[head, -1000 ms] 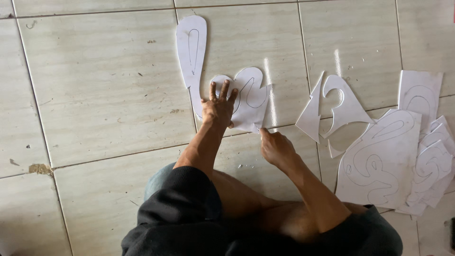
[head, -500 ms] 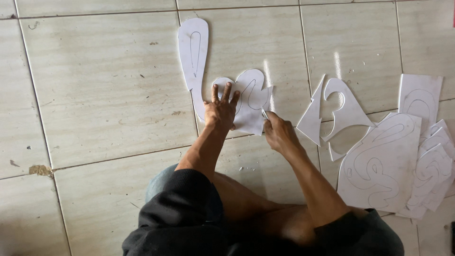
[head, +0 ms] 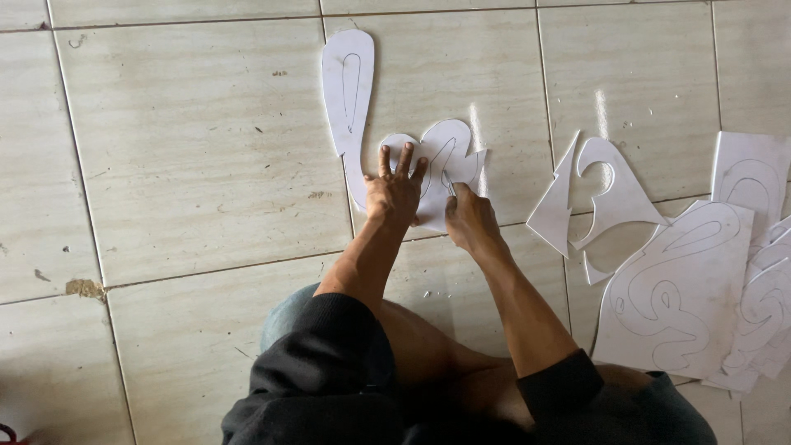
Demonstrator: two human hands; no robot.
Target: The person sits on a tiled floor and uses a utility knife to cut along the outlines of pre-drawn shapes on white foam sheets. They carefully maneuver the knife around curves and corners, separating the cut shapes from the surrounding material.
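Observation:
I sit on a pale tiled floor. My left hand [head: 394, 194] lies flat on a white curvy paper cut-out [head: 451, 152] that has pencil outlines on it, fingers spread and pressing it down. My right hand [head: 470, 221] is closed around a thin tool whose tip meets the paper just right of my left fingers. I cannot tell whether the tool is a blade or a pen. A long narrow white paper shape [head: 348, 82] lies partly under the cut-out's left side and reaches away from me.
White paper offcuts with curved holes [head: 614, 198] lie to the right. Further right are white sheets with drawn wavy outlines [head: 684, 288], overlapping in a pile [head: 754, 173]. My bent knee and dark sleeves fill the bottom. A chipped spot [head: 82, 287] marks the tile at left.
My right hand has moved up and left from the bare tile to the cut-out's lower edge, close beside my left hand. My left hand has stayed pressed on the paper.

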